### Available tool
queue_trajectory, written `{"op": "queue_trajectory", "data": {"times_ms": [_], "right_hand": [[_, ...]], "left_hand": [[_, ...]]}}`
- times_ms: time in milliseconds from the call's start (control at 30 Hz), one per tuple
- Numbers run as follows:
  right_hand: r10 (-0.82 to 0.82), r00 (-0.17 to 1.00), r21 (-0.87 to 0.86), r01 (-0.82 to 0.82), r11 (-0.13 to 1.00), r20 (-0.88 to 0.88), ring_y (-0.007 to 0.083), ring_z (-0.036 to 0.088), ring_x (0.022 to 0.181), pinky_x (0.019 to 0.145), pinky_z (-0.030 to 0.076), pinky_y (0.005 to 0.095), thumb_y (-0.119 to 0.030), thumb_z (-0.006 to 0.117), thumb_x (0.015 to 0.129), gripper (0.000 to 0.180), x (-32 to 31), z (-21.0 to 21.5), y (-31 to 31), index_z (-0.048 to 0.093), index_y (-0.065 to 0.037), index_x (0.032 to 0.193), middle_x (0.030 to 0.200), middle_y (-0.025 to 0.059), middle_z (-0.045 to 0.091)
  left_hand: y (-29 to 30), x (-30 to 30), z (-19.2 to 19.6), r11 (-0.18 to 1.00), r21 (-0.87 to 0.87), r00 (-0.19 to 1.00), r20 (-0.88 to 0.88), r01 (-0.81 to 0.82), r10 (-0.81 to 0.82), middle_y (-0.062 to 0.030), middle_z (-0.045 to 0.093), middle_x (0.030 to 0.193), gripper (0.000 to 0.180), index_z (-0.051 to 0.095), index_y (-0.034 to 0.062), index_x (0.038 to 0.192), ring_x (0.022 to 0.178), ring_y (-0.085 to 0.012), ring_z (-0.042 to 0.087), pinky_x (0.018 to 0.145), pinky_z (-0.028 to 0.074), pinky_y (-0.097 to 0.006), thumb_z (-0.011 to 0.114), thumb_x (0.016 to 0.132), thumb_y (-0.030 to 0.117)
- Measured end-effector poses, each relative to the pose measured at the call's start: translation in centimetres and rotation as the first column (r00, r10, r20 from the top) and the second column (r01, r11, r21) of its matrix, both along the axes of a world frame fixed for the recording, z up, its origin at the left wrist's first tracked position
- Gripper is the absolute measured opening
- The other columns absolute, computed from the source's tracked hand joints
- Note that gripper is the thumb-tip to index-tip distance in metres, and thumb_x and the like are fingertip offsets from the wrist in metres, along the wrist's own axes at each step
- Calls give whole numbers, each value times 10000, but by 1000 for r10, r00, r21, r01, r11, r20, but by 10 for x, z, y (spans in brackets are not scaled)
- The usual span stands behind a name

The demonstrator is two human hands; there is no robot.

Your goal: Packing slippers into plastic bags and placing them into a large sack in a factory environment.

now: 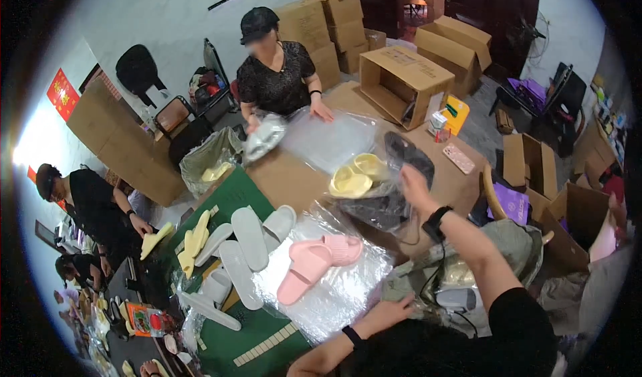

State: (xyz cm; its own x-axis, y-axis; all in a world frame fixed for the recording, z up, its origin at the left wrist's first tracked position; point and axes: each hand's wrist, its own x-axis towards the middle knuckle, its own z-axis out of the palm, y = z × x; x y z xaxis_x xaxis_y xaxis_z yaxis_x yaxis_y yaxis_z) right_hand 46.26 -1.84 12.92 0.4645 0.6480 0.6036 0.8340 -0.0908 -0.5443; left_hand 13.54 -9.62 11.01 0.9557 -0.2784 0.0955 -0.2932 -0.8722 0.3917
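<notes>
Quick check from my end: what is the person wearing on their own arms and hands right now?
Both hands are bare, with no gloves. The right hand has a black watch with a wide band at the wrist. The left hand has a thin black wristband. The forearms are uncovered; a short black sleeve covers the right upper arm.

Clear plastic bag (391, 183) lifted above table, crumpled, dark slippers inside; pink slippers (314, 260) flat on plastic

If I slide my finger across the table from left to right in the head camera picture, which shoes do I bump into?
Yellow slippers → grey slippers → pink slippers → pale yellow slippers in a clear bag, beside the raised right hand.
</notes>
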Motion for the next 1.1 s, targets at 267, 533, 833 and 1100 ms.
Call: {"op": "queue_trajectory", "data": {"times_ms": [267, 533, 833, 1100], "right_hand": [[-69, 964, 203, 123, 972, -255, 125, 487, 835, 762, 396, 264, -45, 522, 826, 90, 17, 180, -142, 517, -30, 915, 839, 35, 514], [-394, 864, 95, 441, 893, -314, 65, 466, 736, 633, 387, 216, -124, 552, 848, 90, -40, 235, -356, 494, -68, 888, 794, -27, 491], [-715, 549, 11, 796, 605, -432, 78, 421, 744, 695, 353, 207, -84, 533, 881, 83, -145, 159, -431, 463, -53, 850, 788, -19, 437], [-623, 533, -367, 513, 776, -573, 266, 585, 802, 696, 440, 343, -58, 543, 827, 135, -176, 66, -342, 487, -67, 949, 851, 148, 573]], "left_hand": [[6, 25, -11, 817, 135, 789, -213, -560, 576, -352, 281, 1350, 615, 190, 172, 1431, 595, -363, 629, 492, 519, -410, 453, 887, 285], [27, 30, -67, 727, -438, 835, -420, -529, 355, -195, 624, 994, 504, 523, 70, 1174, 907, -394, 591, 777, 476, -437, 619, 749, 322], [38, 74, -48, 213, -476, 522, -777, -853, 351, -163, 626, 934, 268, 627, 41, 991, 839, -312, 595, 729, 448, -400, 585, 814, 238], [39, 122, 28, 309, -544, 626, -673, -780, 395, -183, 588, 1024, 308, 537, -12, 1090, 892, -253, 559, 766, 422, -386, 483, 886, 213]]}}
